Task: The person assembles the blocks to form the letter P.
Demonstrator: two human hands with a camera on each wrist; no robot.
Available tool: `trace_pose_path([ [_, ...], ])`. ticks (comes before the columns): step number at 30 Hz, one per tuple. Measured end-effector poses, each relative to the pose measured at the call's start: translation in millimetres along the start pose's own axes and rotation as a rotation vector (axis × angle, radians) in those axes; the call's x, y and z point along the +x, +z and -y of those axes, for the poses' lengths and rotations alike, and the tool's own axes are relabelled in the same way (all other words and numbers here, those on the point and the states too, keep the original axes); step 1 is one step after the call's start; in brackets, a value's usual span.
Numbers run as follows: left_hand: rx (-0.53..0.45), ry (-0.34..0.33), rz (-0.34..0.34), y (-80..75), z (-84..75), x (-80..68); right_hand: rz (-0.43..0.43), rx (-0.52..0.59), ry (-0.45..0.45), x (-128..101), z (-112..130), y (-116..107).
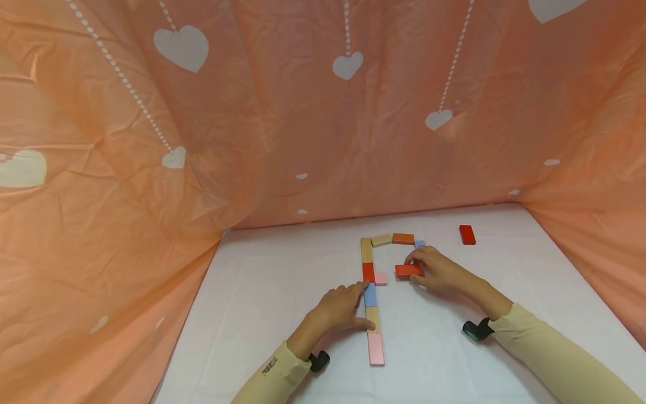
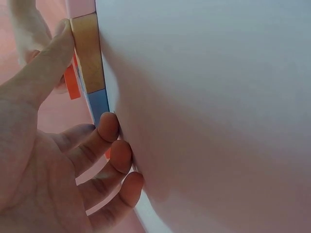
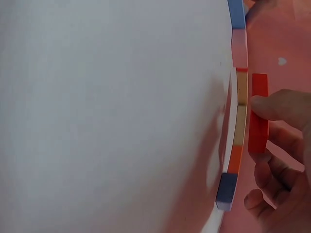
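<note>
Between its thumb and fingers my right hand (image 1: 444, 272) pinches a red block (image 1: 406, 271), held over the white surface. It hovers to the right of a small pink block (image 1: 381, 279). My left hand (image 1: 335, 308) rests along a straight column of blocks. Its thumb lies on a natural wood block (image 1: 372, 315), and its index fingertip is where a blue block (image 1: 370, 295) meets a red block in the column (image 1: 368, 272). A longer pink block (image 1: 375, 349) forms the near end; another wood block (image 1: 367, 250) forms the far end.
From the column's far end, a beige block (image 1: 382, 240), an orange block (image 1: 403, 239) and a blue corner block (image 1: 420, 243) run rightward. A lone red block (image 1: 467, 234) lies at the back right. Peach cloth with white hearts (image 1: 348, 123) hangs behind and on both sides.
</note>
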State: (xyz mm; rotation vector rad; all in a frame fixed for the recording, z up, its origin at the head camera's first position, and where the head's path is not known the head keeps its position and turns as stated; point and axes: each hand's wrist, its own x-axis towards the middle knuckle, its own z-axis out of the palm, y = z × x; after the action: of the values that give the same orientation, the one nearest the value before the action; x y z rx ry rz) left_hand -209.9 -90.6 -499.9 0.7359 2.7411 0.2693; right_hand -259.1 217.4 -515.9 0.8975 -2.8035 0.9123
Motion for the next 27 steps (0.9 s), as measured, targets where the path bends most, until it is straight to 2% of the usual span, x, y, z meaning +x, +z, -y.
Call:
trace_pose_path([
  [8, 0.018, -0.012, 0.007, 3.0, 1.4, 0.9, 0.074, 0.010, 0.027, 4, 5, 10],
  [13, 0.018, -0.011, 0.005, 4.0, 1.5, 1.8, 0.098, -0.001, 0.057, 5, 7, 12],
  [27, 0.015, 0.008, -0.013, 0.4, 0.5, 0.1, 0.134, -0.025, 0.066, 12, 9, 14],
])
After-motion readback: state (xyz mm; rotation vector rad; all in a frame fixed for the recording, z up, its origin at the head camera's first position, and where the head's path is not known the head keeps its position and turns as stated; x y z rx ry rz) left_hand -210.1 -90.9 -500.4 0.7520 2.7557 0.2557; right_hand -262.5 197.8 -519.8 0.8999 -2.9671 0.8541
